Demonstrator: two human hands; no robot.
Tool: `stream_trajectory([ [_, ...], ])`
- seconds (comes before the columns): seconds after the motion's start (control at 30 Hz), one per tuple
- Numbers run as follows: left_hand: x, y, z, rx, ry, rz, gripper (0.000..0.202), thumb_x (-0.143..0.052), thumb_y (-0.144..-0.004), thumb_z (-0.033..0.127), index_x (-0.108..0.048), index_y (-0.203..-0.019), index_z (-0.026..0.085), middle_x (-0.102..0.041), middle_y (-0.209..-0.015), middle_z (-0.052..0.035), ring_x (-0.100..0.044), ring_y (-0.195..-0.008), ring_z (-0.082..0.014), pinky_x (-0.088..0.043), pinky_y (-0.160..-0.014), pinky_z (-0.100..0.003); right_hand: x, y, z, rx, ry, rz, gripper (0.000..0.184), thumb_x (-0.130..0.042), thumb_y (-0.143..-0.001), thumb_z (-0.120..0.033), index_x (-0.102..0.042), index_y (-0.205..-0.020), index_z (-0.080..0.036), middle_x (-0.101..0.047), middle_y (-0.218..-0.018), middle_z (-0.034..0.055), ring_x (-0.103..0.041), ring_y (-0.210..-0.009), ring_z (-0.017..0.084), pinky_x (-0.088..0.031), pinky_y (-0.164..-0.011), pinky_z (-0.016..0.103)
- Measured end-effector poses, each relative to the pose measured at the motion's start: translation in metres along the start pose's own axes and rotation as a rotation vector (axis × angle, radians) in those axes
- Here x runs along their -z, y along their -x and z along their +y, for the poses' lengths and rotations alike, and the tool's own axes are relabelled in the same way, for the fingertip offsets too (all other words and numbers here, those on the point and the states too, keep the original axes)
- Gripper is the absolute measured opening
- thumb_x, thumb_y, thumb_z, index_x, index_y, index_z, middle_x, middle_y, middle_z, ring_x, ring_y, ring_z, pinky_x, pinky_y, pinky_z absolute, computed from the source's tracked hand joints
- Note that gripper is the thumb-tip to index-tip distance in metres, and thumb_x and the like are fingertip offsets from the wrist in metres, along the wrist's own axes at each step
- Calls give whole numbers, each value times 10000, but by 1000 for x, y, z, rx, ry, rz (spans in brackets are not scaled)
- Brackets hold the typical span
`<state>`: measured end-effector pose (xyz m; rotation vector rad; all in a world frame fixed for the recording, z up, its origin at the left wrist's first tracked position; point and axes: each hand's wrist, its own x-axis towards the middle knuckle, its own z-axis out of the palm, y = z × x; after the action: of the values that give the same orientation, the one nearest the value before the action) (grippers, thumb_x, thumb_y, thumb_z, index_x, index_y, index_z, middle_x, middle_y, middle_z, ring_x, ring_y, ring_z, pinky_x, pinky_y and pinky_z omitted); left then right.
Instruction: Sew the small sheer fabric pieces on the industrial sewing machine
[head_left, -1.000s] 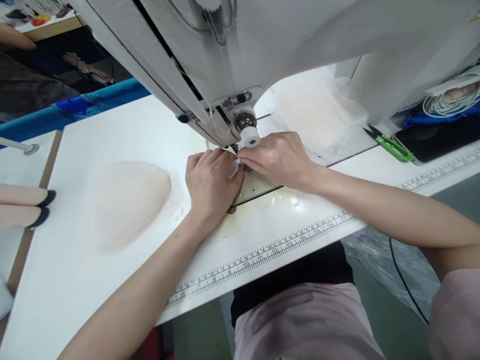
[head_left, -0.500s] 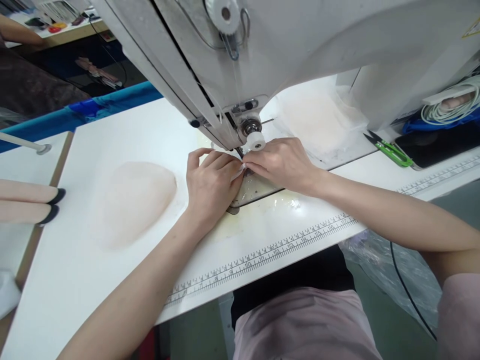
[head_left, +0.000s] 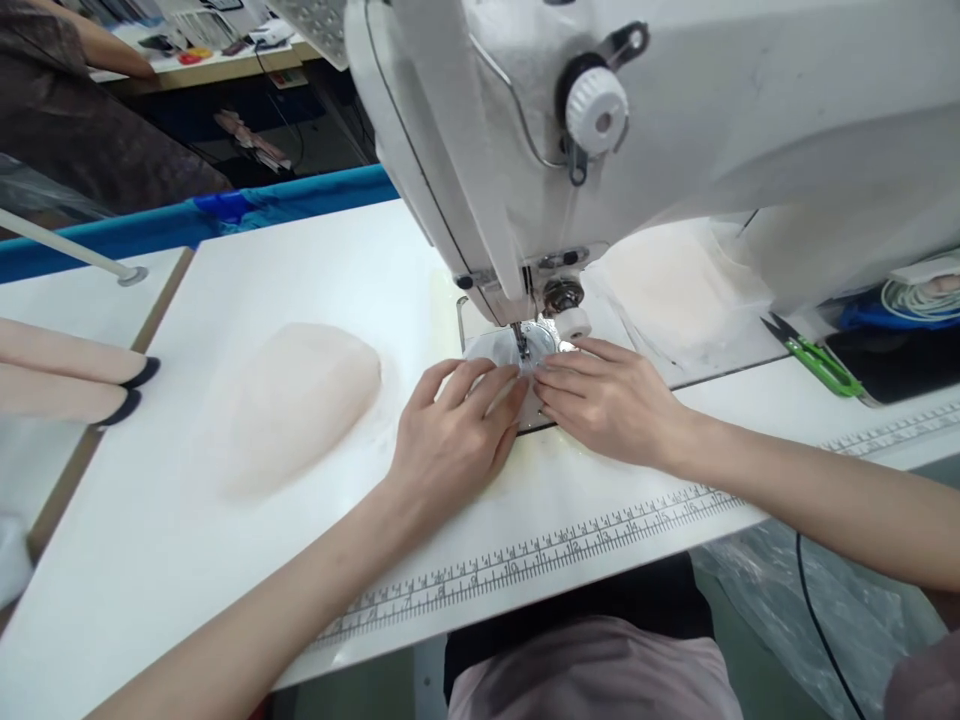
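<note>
A piece of thin, sheer white fabric point(head_left: 491, 349) lies under the presser foot point(head_left: 522, 343) of a sewing machine point(head_left: 675, 110). My left hand point(head_left: 461, 420) is in front and to the left of the foot, fingers bent and closed on the fabric's near edge. On the other side, my right hand point(head_left: 607, 400) pinches the same fabric close to the foot, its fingertips almost meeting the left thumb. My fingers hide part of the fabric.
A pale sheer fabric piece point(head_left: 307, 400) lies on the white table point(head_left: 150, 560) at left. More sheer pieces point(head_left: 667, 285) lie behind the needle area. Green thread snips point(head_left: 821, 365) sit at right beside a black phone-like object point(head_left: 900, 365). A printed ruler point(head_left: 540, 565) follows the front edge.
The view has shifted, so the machine appears farther right. Both hands have drawn back slightly toward me from the needle, and the presser foot and fabric beneath it now show.
</note>
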<state>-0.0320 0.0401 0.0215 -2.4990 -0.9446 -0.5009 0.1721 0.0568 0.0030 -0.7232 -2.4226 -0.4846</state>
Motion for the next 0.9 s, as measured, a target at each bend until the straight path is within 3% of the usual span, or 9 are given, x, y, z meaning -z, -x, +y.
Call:
stream_trajectory([
  [0.2, 1, 8, 0, -11, 102, -57, 297, -517, -925, 151, -619, -1203, 150, -678, -1214, -89, -623, -1169, -241, -489, -977, -447, 12, -4, -4, -17, -10, -81, 232, -508, -941, -155, -733, -981, -111, -747, -1041, 84, -692, -1007, 183, -535, -989, 380],
  [0.5, -1, 10, -4, -2, 183, -61, 385, -526, -910, 128, -575, -1290, 168, -651, -1246, -98, -622, -1169, -265, -501, -1009, -492, 14, -6, -5, -60, -80, -129, 228, -514, -930, -130, -737, -979, -132, -740, -1067, 82, -697, -1012, 184, -510, -1043, 406],
  [0.67, -1, 10, -2, -5, 151, -52, 331, -535, -909, 134, -606, -1232, 107, -651, -1238, -132, -633, -1154, -262, -478, -1042, -504, 13, -6, -5, -61, -68, -120, 231, -508, -935, -132, -734, -981, -125, -742, -1063, 70, -693, -1019, 175, -482, -1075, 392],
  [0.9, -1, 8, -2, 33, 206, -38, 339, -539, -900, 131, -629, -1226, 155, -674, -1215, -107, -642, -1140, -257, -464, -1059, -501, 15, -7, -5, -64, -92, -107, 217, -540, -905, -104, -745, -975, -121, -746, -1040, 97, -705, -995, 195, -523, -1026, 398],
])
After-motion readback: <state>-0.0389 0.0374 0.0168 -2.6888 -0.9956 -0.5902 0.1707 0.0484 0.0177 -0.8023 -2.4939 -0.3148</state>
